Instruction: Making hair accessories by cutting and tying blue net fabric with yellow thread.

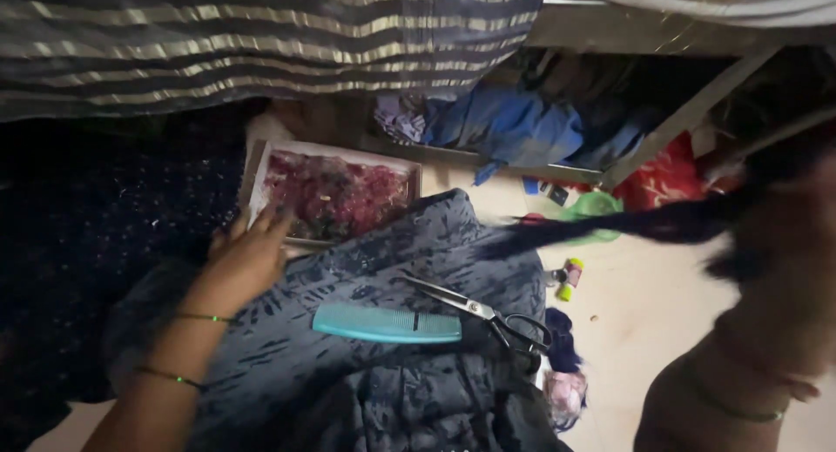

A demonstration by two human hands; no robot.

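Dim floor under a striped cloth: left hand (pixel 246 259) lay flat, fingers spread, holding nothing, at the edge of the flower tray (pixel 335 193), w/ right hand (pixel 766 269) blurred, grip unclear, near a dark strand (pixel 627 226); comb (pixel 387 324) & scissors (pixel 488 314) sat on lap — best keep tray steady.

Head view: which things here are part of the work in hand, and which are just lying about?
In hand:
left hand on the tray of pink bits
right hand, blurred, by a dark strand

Lying about:
teal comb
scissors
patterned cloth
blue clothes
small yellow-green bottle
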